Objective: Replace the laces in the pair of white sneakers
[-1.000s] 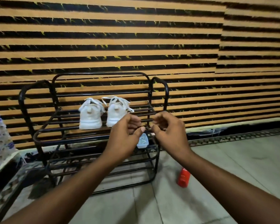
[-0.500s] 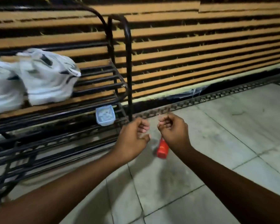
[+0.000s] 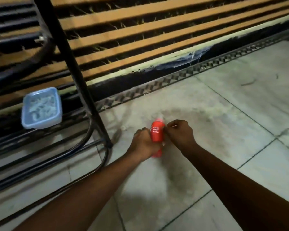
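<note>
At the far left stands a black metal rack (image 3: 83,90), and only its lower bars and one upright post are in view. On one of its low shelves sits a small blue plastic box (image 3: 42,108), open at the top, with something pale and tangled inside. The picture is too blurred to say if these are laces, but a box kept so near the work would be a sensible place for them.

Further to the right, low over the tiled floor (image 3: 223,114), the left hand (image 3: 144,144) is stretched forward with its fingers clenched. It lies against the left side of a red bottle (image 3: 157,133), which carries the words FOAM BODY WASH and seems to stand on the floor. It covers a part of the bottle's lower half. Just on the other side of the bottle is the right hand (image 3: 181,132), also with curled fingers, its thumb meeting the forefinger as if in a pinch. Whether the two hands grasp the bottle, hold some small thing, or hold nothing at all, one cannot tell from this view.

Behind everything runs a wall of orange and dark slats (image 3: 157,30).

The white sneakers are not in this view, so the lacing itself is probably not yet in hand.
</note>
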Available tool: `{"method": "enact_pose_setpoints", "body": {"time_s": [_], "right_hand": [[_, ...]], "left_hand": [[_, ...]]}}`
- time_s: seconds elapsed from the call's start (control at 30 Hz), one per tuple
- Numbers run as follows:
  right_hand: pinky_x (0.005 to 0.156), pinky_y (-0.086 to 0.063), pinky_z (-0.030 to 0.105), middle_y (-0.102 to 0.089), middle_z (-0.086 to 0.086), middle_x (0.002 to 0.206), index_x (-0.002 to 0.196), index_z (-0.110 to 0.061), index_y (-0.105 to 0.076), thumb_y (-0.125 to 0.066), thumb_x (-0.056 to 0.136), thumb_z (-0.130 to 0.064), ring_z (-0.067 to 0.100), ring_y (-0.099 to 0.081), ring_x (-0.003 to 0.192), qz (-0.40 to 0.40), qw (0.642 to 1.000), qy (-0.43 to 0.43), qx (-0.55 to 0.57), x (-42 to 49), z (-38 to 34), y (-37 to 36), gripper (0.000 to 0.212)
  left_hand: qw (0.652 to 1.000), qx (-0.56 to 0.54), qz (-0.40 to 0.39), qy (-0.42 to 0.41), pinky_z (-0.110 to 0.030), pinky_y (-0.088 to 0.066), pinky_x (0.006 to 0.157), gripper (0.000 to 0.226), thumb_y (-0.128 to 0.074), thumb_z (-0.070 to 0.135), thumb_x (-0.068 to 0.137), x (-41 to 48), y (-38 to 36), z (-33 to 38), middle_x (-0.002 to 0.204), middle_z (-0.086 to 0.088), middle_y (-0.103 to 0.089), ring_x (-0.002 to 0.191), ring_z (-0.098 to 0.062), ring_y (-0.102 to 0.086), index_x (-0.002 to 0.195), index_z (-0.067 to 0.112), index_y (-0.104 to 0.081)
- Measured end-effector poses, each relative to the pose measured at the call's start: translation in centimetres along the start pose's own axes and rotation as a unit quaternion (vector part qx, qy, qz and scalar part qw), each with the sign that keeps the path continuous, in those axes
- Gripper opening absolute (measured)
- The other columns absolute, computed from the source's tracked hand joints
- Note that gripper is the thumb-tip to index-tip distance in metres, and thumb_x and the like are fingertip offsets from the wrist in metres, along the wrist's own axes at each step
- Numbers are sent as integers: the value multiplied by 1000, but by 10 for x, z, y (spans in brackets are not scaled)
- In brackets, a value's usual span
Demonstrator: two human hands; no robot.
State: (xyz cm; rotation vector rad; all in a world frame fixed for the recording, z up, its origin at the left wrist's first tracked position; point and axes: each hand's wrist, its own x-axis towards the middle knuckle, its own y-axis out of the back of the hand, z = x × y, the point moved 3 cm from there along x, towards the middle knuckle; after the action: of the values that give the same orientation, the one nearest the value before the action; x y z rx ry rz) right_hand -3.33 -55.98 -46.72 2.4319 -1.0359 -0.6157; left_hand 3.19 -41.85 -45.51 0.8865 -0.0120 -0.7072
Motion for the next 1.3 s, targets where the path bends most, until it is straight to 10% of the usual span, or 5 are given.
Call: {"method": "enact_pose_setpoints", "body": {"time_s": [0.23, 0.4, 0.87, 1.3], "right_hand": [[81, -60, 43, -75, 5, 82, 85, -16, -73, -84, 71, -41, 22, -72, 82, -47, 996, -39, 70, 4, -2, 3, 30], [75, -62, 51, -72, 25, 96, 92, -4, -70, -86, 71, -27, 34, -74, 83, -64, 975, -103, 184, -29, -69, 61, 35], [81, -62, 45, -77, 12, 94, 104, -2, -73, -89, 69, -8, 25, -76, 87, -71, 965, -10, 252, -206, -457, 324, 39], [60, -59, 26, -77, -6, 85, 89, -20, -75, -91, 50, -32, 8, -75, 77, -116, 964, 150, 186, -401, -744, 437, 44]], "left_hand": [[1000, -27, -15, -3, -19, -50, 66, 18, -70, 22, 83, -13, 7, 16, 67, -3, -69, 76, -18, -68, 69, 11, -66], [991, -134, 30, -9, -40, -59, 78, 26, -74, 33, 76, -54, 57, 65, 91, -5, -70, 82, -22, -70, 97, 18, -71], [951, -285, 92, -72, -7, -51, 65, 56, -88, 36, 74, -247, 374, 332, 114, 21, -60, 103, 7, -57, 121, 43, -59], [932, -319, 159, -67, -43, -59, 93, 62, -94, 22, 72, -450, 642, 467, 117, -1, -69, 106, -12, -68, 127, 23, -66]]}}
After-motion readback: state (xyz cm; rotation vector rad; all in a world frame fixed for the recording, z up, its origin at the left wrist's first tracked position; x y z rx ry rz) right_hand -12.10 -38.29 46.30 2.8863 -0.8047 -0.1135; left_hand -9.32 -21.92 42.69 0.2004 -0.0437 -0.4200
